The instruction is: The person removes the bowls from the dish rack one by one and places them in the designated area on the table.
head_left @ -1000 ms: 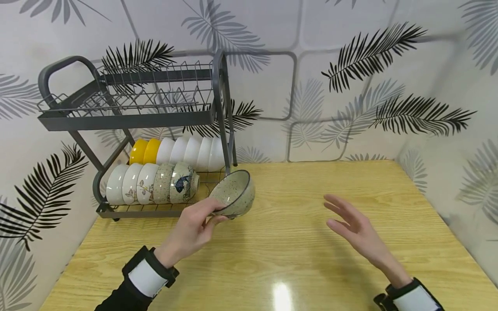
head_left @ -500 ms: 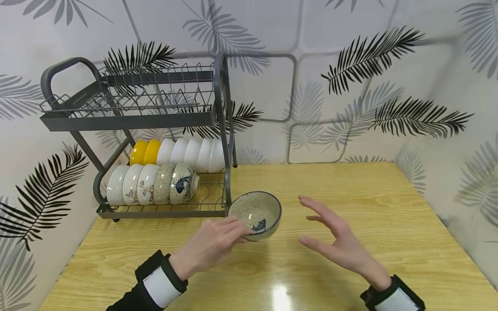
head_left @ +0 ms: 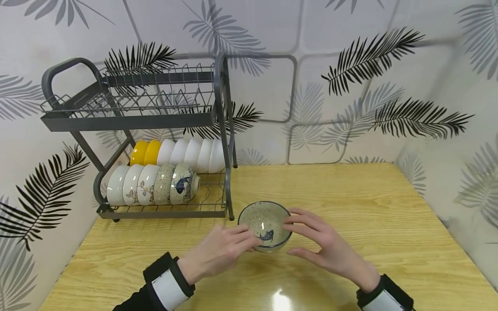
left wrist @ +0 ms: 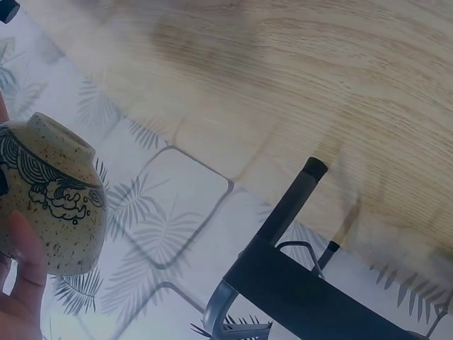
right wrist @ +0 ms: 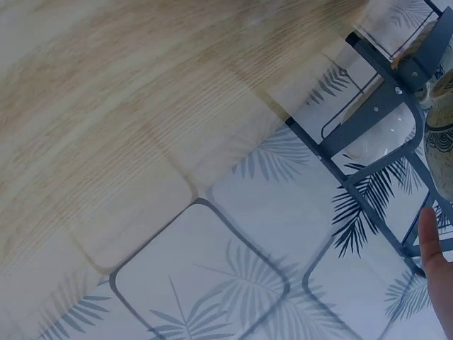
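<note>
A speckled beige bowl [head_left: 264,217] with a dark rim and a blue fish painted inside is low over the table, tilted toward me. My left hand [head_left: 223,249] grips its near-left rim, fingers over the edge. In the left wrist view, the bowl's patterned outside [left wrist: 64,212] and its foot show at the left edge. On the other side, my right hand [head_left: 324,244] has its fingertips right at the right rim, with the fingers extended and the thumb apart below. Only part of the right hand [right wrist: 437,276] enters the right wrist view, close to the bowl.
Left of the bowl stands a dark two-tier dish rack [head_left: 128,121]. On its lower tier, patterned bowls [head_left: 148,185] line the front row, with yellow bowls [head_left: 145,152] and white bowls [head_left: 194,154] behind. The wooden table [head_left: 342,190] meets a leaf-patterned wall [head_left: 264,95].
My left hand has carried the bowl rightward and down from beside the rack, turning its opening upward. My right hand has moved left until its fingers reach the rim.
</note>
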Tool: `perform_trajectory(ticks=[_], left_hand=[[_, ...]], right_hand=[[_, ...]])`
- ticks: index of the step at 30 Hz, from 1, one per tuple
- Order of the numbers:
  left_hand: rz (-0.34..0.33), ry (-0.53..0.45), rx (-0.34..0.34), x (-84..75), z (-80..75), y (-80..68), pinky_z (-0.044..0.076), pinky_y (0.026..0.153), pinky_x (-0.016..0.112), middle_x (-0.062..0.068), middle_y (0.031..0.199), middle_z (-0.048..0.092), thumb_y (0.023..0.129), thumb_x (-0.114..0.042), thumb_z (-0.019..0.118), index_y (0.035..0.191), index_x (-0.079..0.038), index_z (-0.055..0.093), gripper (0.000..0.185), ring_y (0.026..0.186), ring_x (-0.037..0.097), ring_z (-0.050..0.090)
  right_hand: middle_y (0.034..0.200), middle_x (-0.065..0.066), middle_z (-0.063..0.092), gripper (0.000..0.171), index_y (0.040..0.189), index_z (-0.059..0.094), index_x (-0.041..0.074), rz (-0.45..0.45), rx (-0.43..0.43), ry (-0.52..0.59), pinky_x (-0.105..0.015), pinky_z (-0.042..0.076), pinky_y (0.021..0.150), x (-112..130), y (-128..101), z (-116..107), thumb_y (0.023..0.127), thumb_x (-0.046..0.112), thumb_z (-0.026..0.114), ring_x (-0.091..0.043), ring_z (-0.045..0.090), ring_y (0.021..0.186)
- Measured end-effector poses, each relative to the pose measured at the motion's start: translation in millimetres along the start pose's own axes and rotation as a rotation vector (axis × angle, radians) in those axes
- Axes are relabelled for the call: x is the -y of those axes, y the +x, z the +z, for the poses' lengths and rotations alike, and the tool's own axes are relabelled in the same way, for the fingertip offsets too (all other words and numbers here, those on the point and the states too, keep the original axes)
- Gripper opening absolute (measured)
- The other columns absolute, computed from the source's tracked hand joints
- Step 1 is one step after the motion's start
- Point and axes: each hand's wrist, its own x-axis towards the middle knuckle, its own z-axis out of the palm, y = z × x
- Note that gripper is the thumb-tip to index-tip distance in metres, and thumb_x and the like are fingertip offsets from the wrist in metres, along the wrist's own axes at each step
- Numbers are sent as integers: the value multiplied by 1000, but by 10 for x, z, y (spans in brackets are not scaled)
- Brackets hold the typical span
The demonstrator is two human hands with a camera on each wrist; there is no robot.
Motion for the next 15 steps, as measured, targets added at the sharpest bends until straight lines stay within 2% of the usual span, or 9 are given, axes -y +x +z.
perform_trajectory(ticks=[5, 9, 13, 15], left_hand=[[22, 21, 25, -28, 27, 10, 9, 46, 10, -14, 90, 67, 91, -14, 66, 106, -22, 69, 18, 77, 0, 57], [44, 40, 40, -45, 53, 26, 10, 46, 10, -14, 90, 66, 84, -2, 65, 106, -22, 68, 30, 77, 0, 57], [54, 48, 56, -51, 69, 40, 12, 46, 10, -14, 91, 66, 78, 4, 64, 105, -23, 68, 38, 78, 1, 59], [55, 55, 64, -53, 76, 45, 15, 46, 10, -14, 92, 67, 80, 2, 66, 106, -23, 68, 36, 80, 1, 60]], right_hand=[[114, -6, 70, 34, 113, 73, 10, -33, 74, -115, -21, 43, 109, 6, 7, 15, 92, 37, 73, -25, 62, 116], [104, 0, 72, 26, 101, 74, 13, -74, 111, -160, -26, 51, 94, 11, 6, 29, 83, 29, 81, -17, 64, 103], [92, 7, 71, 24, 92, 74, 16, -111, 119, -206, -26, 51, 83, 23, 0, 44, 73, 23, 86, -10, 64, 91], [88, 9, 69, 24, 89, 72, 17, -124, 122, -228, -25, 51, 80, 30, -3, 47, 71, 22, 87, -8, 62, 87]])
